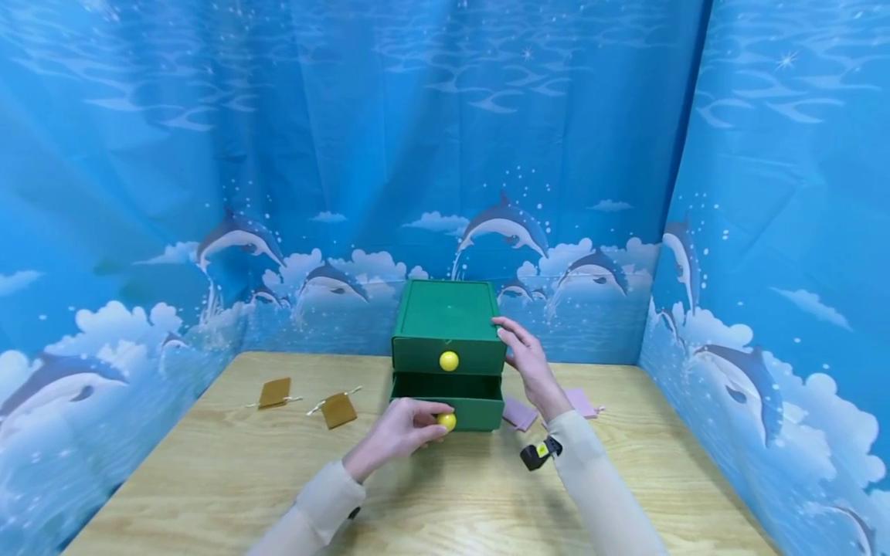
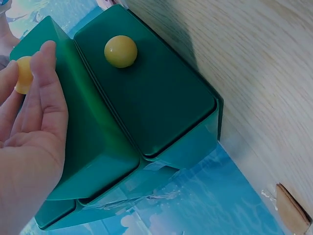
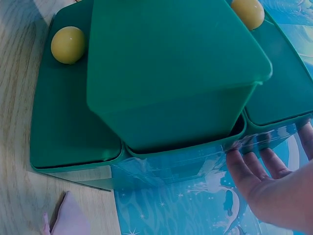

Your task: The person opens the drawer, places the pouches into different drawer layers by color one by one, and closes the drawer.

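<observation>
A green drawer cabinet [image 1: 450,309] stands on the table, its middle drawer [image 1: 434,418] pulled out. With thumb and fingers my left hand [image 1: 403,426] pinches the yellow knob [image 1: 446,422] of that drawer, as the left wrist view also shows. My right hand [image 1: 528,361] rests against the cabinet's right side, fingers extended near the top edge. The top drawer [image 1: 417,356] is closed and has its own yellow knob [image 1: 449,361]. Below, a closed bottom drawer [image 3: 73,112] shows in the wrist views. The inside of the pulled-out drawer looks dark in the head view.
Two brown drawstring pouches [image 1: 274,393] [image 1: 338,411] lie on the wooden table [image 1: 208,479] left of the cabinet. Lilac pouches [image 1: 519,414] [image 1: 581,402] lie to its right, partly behind my right arm. A blue dolphin-print curtain [image 1: 361,154] surrounds the table's back and sides.
</observation>
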The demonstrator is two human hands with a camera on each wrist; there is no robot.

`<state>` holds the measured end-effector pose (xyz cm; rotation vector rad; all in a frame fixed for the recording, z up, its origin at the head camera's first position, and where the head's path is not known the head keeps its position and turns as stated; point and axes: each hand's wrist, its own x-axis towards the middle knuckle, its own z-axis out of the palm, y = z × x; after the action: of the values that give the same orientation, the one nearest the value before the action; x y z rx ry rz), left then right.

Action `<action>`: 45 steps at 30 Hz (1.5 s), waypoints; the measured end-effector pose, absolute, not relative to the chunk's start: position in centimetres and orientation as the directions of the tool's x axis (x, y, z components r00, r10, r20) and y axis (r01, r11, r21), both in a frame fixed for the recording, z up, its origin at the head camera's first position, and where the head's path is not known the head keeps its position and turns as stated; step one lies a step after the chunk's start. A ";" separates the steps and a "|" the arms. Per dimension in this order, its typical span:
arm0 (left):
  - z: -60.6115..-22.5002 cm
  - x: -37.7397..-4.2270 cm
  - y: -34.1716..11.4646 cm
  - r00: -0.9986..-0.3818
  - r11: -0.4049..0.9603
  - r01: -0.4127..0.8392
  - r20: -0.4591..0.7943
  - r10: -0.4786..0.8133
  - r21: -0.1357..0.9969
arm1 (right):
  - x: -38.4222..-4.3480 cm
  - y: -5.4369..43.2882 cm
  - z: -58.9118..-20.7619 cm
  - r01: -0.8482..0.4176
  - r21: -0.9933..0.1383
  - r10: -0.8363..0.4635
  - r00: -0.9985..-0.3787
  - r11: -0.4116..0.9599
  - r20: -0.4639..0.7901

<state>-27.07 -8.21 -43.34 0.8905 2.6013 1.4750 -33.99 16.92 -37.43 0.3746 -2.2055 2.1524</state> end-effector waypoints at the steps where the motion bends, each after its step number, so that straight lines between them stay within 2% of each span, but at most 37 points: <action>1: -43.4 -27.0 -8.3 -0.836 0.388 0.461 0.244 0.491 0.799 | -34.0 16.9 -37.5 -0.197 -0.980 -0.148 -0.970 0.010 0.193; 7: -43.3 -26.6 -8.4 -0.837 0.400 0.448 0.218 0.502 0.799 | -34.0 16.9 -37.4 -0.177 -0.984 -0.155 -0.972 -0.003 0.176; 38: -43.1 -24.6 -8.6 -0.775 0.428 0.572 0.291 0.561 0.700 | -34.0 16.8 -37.3 -0.215 -0.977 -0.139 -0.968 0.014 0.211; 45: -43.1 -24.4 -8.7 -0.782 0.441 0.559 0.270 0.562 0.702 | -34.0 16.8 -37.3 -0.206 -0.979 -0.133 -0.970 0.006 0.203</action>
<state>-24.42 -8.74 -43.07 1.0362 2.6641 1.2953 -33.99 16.82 -37.30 0.3692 -2.1902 2.1473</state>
